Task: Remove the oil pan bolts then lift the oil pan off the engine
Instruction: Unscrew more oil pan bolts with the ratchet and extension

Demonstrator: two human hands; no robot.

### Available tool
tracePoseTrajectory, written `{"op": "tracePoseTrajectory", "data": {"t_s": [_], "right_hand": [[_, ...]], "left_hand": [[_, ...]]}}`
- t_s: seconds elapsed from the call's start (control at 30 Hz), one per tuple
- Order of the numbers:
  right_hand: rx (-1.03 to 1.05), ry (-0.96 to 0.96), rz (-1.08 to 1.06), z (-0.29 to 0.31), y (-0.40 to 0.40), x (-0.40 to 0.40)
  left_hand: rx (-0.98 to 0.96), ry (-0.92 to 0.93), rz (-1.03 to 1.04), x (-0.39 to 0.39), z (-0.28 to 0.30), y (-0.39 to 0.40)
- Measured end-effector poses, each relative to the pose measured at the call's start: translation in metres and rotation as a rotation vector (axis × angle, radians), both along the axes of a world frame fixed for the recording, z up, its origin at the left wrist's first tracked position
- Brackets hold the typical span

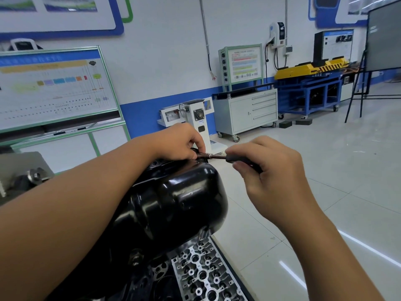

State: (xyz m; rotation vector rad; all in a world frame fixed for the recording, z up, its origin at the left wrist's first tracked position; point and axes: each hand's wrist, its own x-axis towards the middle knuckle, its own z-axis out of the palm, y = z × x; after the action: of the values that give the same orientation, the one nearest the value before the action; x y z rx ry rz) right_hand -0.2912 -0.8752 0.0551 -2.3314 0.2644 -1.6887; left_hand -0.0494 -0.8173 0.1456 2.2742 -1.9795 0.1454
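Observation:
The glossy black oil pan (178,196) sits bottom-up on the engine in the centre of view. A ratchet wrench (214,157) with a steel shaft and a black handle lies level over the pan's far edge. My left hand (180,142) reaches over the pan and pinches the wrench's head end, hiding the bolt beneath it. My right hand (269,170) grips the black handle to the right of the pan.
A grey cylinder head (206,272) lies below the pan at the bottom. A white engine stand (195,118) and a grey drawer cabinet (249,111) stand behind on the tiled floor. A wiring display board (54,88) fills the left.

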Motion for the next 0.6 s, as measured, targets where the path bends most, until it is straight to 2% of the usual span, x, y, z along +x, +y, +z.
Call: {"op": "tracePoseTrajectory", "data": {"t_s": [0.07,0.17,0.23,0.3,0.37,0.43,0.5,0.6], "right_hand": [[-0.007,-0.018,0.068,0.0005,-0.0016,-0.0023],[0.296,-0.018,-0.007,0.0004,0.0026,0.0016],[0.406,-0.010,-0.049,-0.0030,0.0003,0.0052],[0.321,-0.003,-0.042,-0.0015,0.0005,0.0011],[0.107,0.028,-0.036,-0.0002,-0.0005,-0.0024],[-0.020,0.018,0.007,-0.0012,-0.0012,-0.0022],[0.020,-0.023,0.036,-0.0019,0.0002,-0.0004],[0.314,-0.049,-0.008,-0.0044,0.0069,0.0052]], "left_hand": [[0.002,-0.002,0.000,-0.0001,-0.0001,-0.0006],[0.005,0.009,-0.004,-0.0012,0.0005,-0.0005],[0.012,0.015,-0.002,-0.0020,0.0007,-0.0001],[0.006,0.024,0.004,-0.0025,0.0006,0.0006],[-0.002,0.038,0.009,-0.0022,0.0005,0.0012],[-0.005,0.051,0.011,-0.0018,0.0006,0.0015],[-0.003,0.048,0.013,-0.0016,0.0009,0.0014],[0.001,0.019,0.011,-0.0020,0.0008,0.0006]]}}
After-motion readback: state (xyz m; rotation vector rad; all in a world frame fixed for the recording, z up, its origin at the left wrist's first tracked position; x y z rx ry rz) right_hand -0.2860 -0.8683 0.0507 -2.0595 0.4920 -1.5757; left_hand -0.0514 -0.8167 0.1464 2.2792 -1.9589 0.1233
